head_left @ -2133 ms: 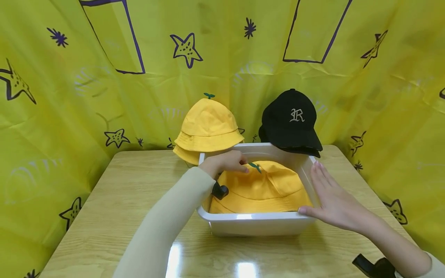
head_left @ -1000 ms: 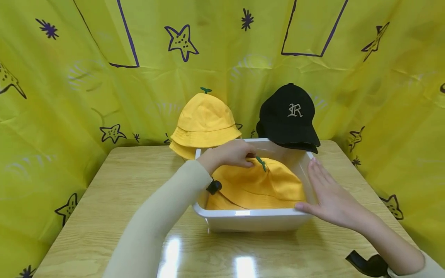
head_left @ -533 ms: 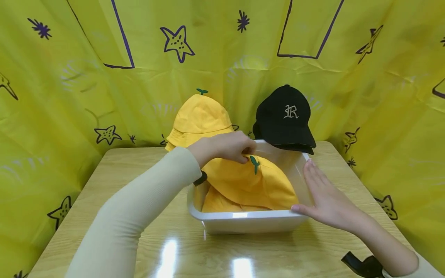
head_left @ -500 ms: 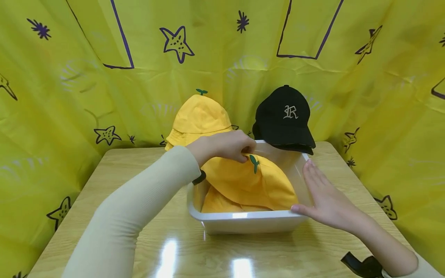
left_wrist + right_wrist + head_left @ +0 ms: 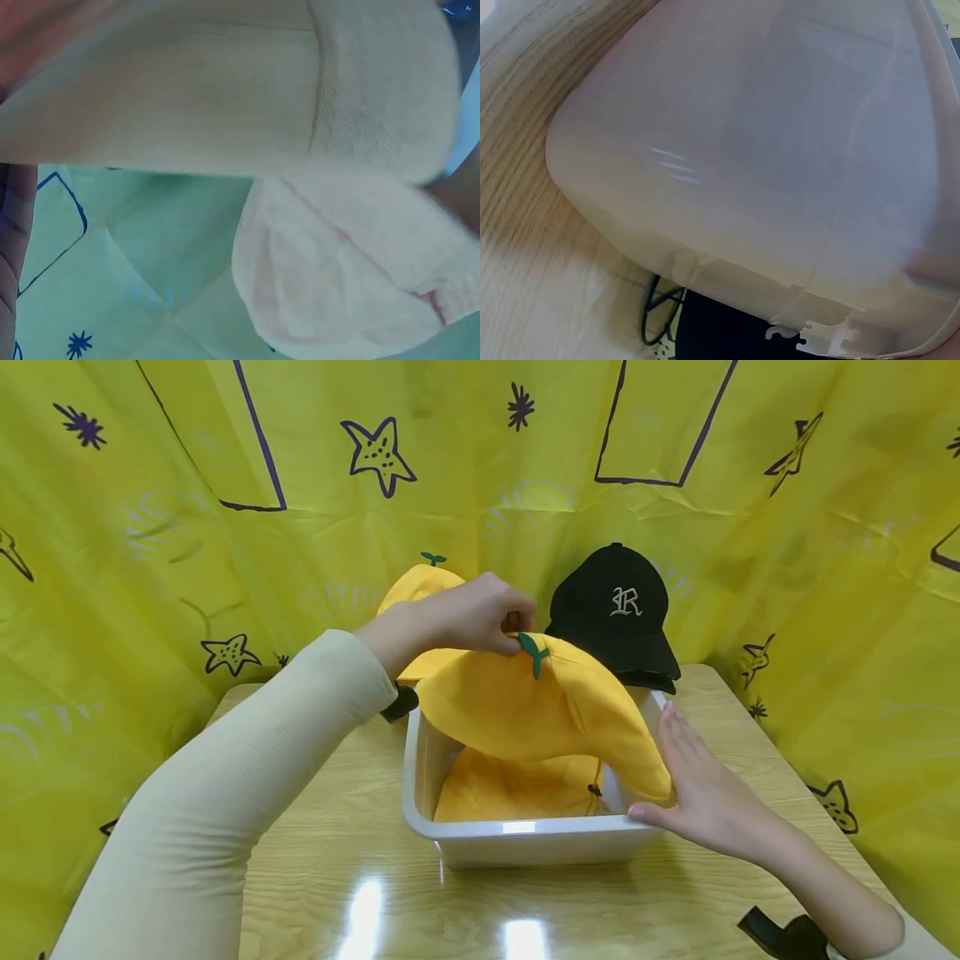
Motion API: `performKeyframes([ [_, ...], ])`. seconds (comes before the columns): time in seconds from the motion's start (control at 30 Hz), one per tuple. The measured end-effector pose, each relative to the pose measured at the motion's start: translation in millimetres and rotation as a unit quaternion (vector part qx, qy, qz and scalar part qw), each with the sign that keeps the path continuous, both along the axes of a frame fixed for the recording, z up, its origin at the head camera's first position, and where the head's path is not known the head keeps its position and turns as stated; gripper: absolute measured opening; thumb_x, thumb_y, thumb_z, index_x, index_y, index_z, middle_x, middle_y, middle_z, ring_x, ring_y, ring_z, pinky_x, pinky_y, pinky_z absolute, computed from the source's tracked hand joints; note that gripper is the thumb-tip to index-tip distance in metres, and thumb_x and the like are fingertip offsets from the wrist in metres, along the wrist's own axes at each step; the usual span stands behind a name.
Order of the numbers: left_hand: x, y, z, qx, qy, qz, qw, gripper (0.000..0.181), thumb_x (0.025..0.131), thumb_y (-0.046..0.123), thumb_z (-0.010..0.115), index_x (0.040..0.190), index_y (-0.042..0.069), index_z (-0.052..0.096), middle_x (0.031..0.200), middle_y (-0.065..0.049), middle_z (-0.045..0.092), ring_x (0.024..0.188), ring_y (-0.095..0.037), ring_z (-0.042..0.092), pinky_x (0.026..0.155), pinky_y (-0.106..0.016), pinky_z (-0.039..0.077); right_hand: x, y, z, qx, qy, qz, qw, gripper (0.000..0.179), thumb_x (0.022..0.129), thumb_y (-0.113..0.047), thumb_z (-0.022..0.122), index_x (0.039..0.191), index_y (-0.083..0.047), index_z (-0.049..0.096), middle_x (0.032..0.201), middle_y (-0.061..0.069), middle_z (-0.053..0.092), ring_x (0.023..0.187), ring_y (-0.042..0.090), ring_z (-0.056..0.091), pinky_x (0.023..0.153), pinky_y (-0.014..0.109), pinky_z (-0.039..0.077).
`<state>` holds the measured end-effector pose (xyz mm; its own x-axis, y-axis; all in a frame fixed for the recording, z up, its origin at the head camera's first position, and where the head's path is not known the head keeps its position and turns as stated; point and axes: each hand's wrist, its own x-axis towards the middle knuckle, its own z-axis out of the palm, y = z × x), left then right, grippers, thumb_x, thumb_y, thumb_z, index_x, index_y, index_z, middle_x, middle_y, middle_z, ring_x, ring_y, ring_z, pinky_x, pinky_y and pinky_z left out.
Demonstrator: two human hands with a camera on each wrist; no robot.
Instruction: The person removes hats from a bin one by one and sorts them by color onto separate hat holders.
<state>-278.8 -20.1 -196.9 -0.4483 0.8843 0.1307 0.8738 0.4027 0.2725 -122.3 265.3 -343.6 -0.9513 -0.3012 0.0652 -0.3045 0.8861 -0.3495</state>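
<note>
My left hand (image 5: 480,614) pinches a yellow bucket hat (image 5: 517,706) by its crown, beside the green sprout on top. The hat hangs tilted over a white plastic bin (image 5: 540,852), its right brim dipping by the bin's right wall. Blurred and close, the same bucket hat (image 5: 187,97) fills the upper left wrist view. Inside the bin lies more yellow fabric (image 5: 517,785) with a dark cord toggle. My right hand (image 5: 712,785) rests at the bin's front right corner, fingers straight along the right rim and thumb on the front rim.
Behind the bin, a second yellow bucket hat (image 5: 423,583) stands at left, partly hidden by my left arm. A black cap (image 5: 618,610) with a white R stands behind right. Black wire (image 5: 660,307) shows near it. Yellow curtain (image 5: 450,527) surrounds the wooden table (image 5: 337,843).
My left hand has taken hold of the bucket hat's crown and raised it out of the bin, uncovering yellow fabric beneath. The right hand has stayed on the bin's corner.
</note>
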Motion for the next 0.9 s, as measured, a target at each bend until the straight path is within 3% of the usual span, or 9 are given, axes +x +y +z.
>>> performKeyframes([
  [0.23,3.6,-9.2,22.3,0.029,0.008,0.048,0.9984,0.004,0.081,0.01,0.066,0.079,0.009,0.063,0.074,-0.002,0.06,0.072,-0.016,0.053,0.068,-0.024,0.042,-4.6,2,0.8,-0.073,0.026,0.012,0.9969,0.124,0.074,-0.046,0.076,0.148,-0.008,-0.016,0.156,0.017,-0.01,0.142,0.043,0.002,0.11,0.061,0.011],
  [0.4,4.1,-19.5,28.3,0.047,0.014,0.103,0.9935,0.006,0.081,0.01,0.066,0.077,0.008,0.063,0.073,-0.002,0.059,0.072,-0.015,0.051,0.067,-0.024,0.04,-9.9,-1,5.0,-0.071,0.072,0.033,0.9943,0.126,0.072,-0.044,0.079,0.149,-0.005,-0.012,0.156,0.021,-0.006,0.142,0.043,0.005,0.112,0.058,0.011],
  [0.57,6.5,-25.0,31.0,0.086,0.01,0.166,0.9824,0.005,0.079,0.01,0.065,0.075,0.007,0.063,0.07,-0.001,0.056,0.07,-0.015,0.048,0.065,-0.023,0.038,-15.5,-8,17.7,-0.067,0.146,0.064,0.985,0.125,0.07,-0.043,0.081,0.15,-0.004,-0.006,0.156,0.021,0.001,0.142,0.042,0.011,0.115,0.049,0.012],
  [0.63,8.4,-26.4,33.3,0.101,0.0,0.196,0.9754,0.006,0.078,0.01,0.064,0.074,0.006,0.063,0.067,0.0,0.055,0.067,-0.014,0.047,0.063,-0.023,0.037,-17.0,-12,23.5,-0.064,0.189,0.077,0.977,0.12,0.071,-0.047,0.078,0.151,-0.005,0.0,0.156,0.021,0.007,0.141,0.039,0.016,0.116,0.04,0.013],
  [0.73,12.0,-28.3,37.2,0.112,-0.015,0.239,0.9644,0.01,0.076,0.009,0.062,0.066,0.007,0.061,0.059,0.002,0.048,0.059,-0.012,0.043,0.058,-0.022,0.035,-20.6,-21,31.8,-0.058,0.263,0.103,0.9575,0.107,0.077,-0.06,0.066,0.15,-0.002,0.013,0.152,0.023,0.021,0.139,0.036,0.028,0.116,0.029,0.016],
  [0.9,18.3,-32.0,40.0,0.135,-0.055,0.292,0.9452,0.024,0.074,0.009,0.059,0.053,0.012,0.048,0.049,0.006,0.033,0.048,-0.007,0.029,0.05,-0.021,0.025,-29.7,-43,49.0,-0.051,0.34,0.163,0.9247,0.093,0.085,-0.066,0.047,0.144,0.003,0.031,0.144,0.026,0.037,0.13,0.037,0.043,0.114,0.027,0.023],
])
